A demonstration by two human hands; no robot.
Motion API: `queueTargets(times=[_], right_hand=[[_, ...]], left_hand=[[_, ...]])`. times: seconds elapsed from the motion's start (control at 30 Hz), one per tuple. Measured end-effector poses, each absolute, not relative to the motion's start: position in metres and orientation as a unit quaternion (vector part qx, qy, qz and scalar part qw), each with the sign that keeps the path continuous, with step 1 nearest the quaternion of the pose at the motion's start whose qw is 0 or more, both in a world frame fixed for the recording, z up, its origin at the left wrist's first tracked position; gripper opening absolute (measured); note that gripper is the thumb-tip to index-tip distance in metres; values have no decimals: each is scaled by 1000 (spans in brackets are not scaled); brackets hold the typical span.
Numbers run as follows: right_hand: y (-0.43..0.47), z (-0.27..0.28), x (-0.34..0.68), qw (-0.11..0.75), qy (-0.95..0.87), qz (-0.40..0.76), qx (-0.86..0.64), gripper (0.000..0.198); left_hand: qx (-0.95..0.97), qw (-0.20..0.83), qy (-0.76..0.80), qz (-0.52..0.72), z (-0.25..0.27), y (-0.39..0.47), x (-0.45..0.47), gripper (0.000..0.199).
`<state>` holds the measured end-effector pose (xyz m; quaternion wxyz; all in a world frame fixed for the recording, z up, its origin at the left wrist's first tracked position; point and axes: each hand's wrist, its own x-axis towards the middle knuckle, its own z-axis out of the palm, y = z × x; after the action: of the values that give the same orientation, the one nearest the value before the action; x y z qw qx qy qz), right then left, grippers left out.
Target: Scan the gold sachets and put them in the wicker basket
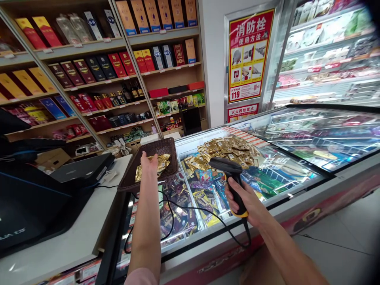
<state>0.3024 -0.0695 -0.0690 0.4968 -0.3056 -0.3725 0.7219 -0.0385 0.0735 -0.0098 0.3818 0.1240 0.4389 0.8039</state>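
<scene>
My right hand (241, 196) is wrapped around the handle of a black and yellow barcode scanner (234, 178), whose head points left. Its black cable loops down and across the glass top to the left. My left hand (149, 161) reaches over a dark brown woven basket (126, 174), its visible fingers apart. Shiny gold packets (163, 162) lie in the basket beneath and beside that hand; whether it touches them is hard to see. Beyond the scanner, many more gold packets (225, 148) are heaped on the glass lid of a chest freezer (178, 248).
Colourful packaged goods show through the freezer glass. At left, a white counter (86, 229) holds a black checkout machine (32, 198). Shelves of boxes and bottles (95, 69) stand behind. A red sign (251, 55) hangs on the wall, beside a lit display fridge (329, 59).
</scene>
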Motion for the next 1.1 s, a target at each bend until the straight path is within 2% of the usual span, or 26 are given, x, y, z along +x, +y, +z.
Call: queueTargets(times=[0.13, 0.2, 0.3, 0.37, 0.43, 0.57, 0.67, 0.73, 0.87, 1.03, 1.1], right_hand=[[-67, -69, 303, 502, -358, 725, -307, 44], [-67, -70, 304, 503, -355, 724, -311, 44], [-66, -72, 309, 506, -356, 720, -315, 44], [-66, -73, 313, 509, -359, 717, -313, 45], [-65, -74, 317, 512, -362, 714, -312, 46], [-64, -76, 320, 516, -364, 707, -319, 48], [-65, -76, 319, 517, -361, 710, -313, 44], [-66, -75, 318, 513, -361, 715, -309, 42], [-68, -74, 317, 507, -366, 715, -311, 39], [-70, -76, 314, 518, -371, 712, -295, 37], [-71, -75, 314, 518, -375, 709, -299, 37]], left_hand=[[225, 395, 444, 772, -29, 85, 3, 22], [324, 408, 448, 726, -50, 90, 34, 25], [686, 291, 539, 393, -87, 89, 68, 47], [755, 220, 585, 201, -108, 85, 77, 61], [758, 177, 619, 107, -121, 81, 78, 62], [743, 136, 644, 120, -123, 81, 75, 48], [729, 124, 658, 142, -119, 84, 75, 48], [723, 129, 660, 157, -116, 86, 72, 54], [724, 180, 635, 200, -111, 89, 61, 81], [693, 310, 592, 271, -112, 90, 59, 98], [660, 344, 589, 314, -111, 90, 62, 98]])
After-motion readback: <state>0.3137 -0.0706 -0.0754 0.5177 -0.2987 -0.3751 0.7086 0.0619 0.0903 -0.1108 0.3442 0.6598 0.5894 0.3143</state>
